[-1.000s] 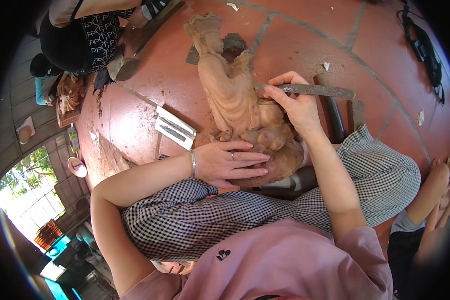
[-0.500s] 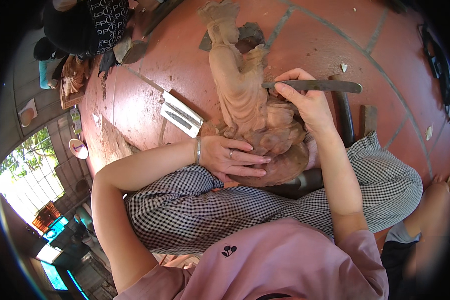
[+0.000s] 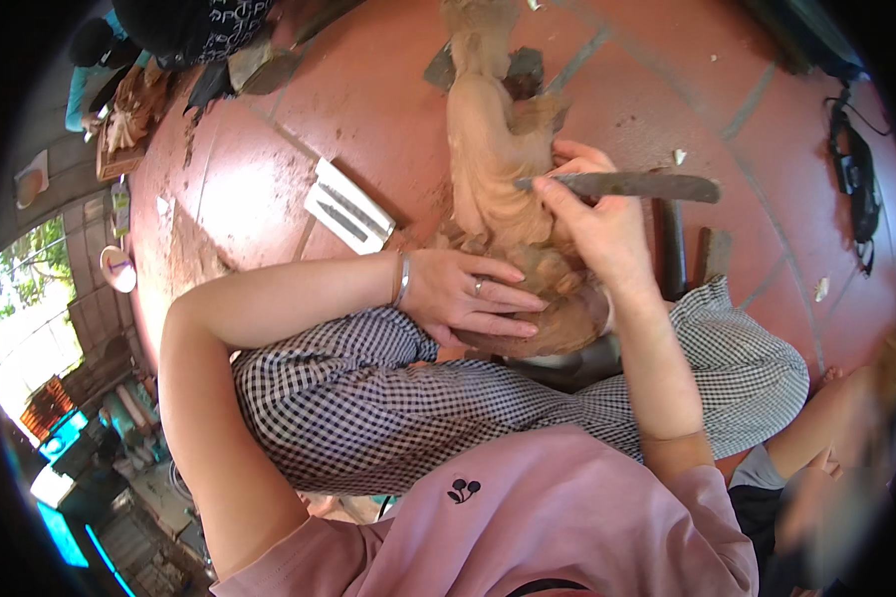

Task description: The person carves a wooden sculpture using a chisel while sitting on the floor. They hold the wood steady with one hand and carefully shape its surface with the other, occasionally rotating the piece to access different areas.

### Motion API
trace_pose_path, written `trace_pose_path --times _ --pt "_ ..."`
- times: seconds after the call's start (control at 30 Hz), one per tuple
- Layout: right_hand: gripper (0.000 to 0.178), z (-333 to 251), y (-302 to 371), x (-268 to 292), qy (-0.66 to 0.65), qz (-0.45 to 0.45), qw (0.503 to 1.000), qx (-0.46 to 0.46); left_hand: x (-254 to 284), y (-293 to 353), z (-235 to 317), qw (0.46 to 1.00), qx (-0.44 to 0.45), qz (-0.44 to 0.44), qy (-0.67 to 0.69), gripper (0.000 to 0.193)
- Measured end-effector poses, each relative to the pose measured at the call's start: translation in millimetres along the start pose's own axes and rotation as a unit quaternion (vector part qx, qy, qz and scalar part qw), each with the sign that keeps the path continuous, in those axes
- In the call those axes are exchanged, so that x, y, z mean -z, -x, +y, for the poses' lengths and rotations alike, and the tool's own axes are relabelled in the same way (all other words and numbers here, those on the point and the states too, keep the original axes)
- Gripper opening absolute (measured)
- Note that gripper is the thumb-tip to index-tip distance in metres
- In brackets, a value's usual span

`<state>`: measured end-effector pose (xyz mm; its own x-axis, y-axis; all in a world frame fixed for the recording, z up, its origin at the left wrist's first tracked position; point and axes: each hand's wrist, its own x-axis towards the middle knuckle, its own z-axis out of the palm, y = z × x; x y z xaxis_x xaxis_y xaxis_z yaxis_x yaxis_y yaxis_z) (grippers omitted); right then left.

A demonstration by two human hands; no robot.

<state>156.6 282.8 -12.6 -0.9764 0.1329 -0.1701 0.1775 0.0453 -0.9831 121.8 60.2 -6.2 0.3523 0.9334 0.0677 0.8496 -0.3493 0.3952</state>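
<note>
A carved reddish-brown wooden statue (image 3: 488, 149) of a robed figure lies between my legs, its head away from me and its rounded base (image 3: 528, 338) close to my lap. My left hand (image 3: 473, 298) rests on the lower part near the base, fingers stretched out and slightly spread. Pinched in my right hand (image 3: 602, 214) is a long, flat, dark metal carving knife (image 3: 657, 186). Its narrow tip meets the robe folds at the figure's middle, while the broad rounded end sticks out to the right. The fingers under the handle are partly hidden.
Left of the statue, a white tray (image 3: 376, 211) holds dark flat blades. A dark rod (image 3: 672, 249) and a wooden block (image 3: 714, 256) lie to the right on the red tiled floor. A dark block (image 3: 526, 75) sits by the statue's head. Other people are at far left and lower right.
The knife tip has moved from the robe's right edge further onto the folds, with my right hand following. My left hand stays on the lower part. The whole view has shifted slightly.
</note>
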Motion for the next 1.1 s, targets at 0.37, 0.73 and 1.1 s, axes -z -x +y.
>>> trace_pose_path --times 0.37,0.73,1.1 --pt "0.024 -7 11 -21 0.223 0.101 0.965 0.097 15 -18 9 0.997 0.011 -0.009 -0.075 0.083" --pt "0.015 -9 17 -45 0.284 0.155 0.937 0.127 26 -20 17 0.997 0.026 -0.033 -0.064 0.081" --pt "0.015 -15 20 -46 0.274 0.221 0.905 0.239 23 -15 21 0.997 0.025 -0.005 -0.072 0.08"
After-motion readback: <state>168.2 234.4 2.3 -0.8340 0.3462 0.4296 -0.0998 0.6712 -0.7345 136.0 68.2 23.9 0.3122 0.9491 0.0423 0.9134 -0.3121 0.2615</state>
